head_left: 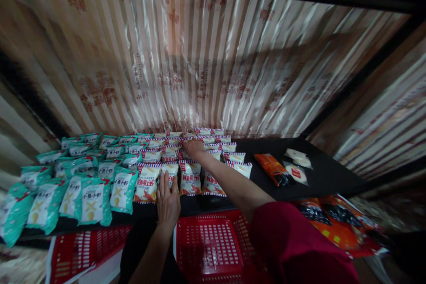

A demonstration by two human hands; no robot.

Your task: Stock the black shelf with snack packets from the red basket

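Observation:
My left hand lies with its fingers stretched out against the front of a white snack bag in the front row; it is open. Farther back, my right hand reaches in among the same white bags with red print and striped edges. Its fingers are bent at the top of a snack bag and look closed on it, though the fingertips are partly hidden. These bags stand upright in several rows on a black shelf. Directly right of my left hand stands another white bag.
Teal snack bags fill the shelf's left side. On the right lie an orange packet and pale round packs. Below the front edge are red baskets and orange-and-black packets. Striped patterned sheeting hangs behind.

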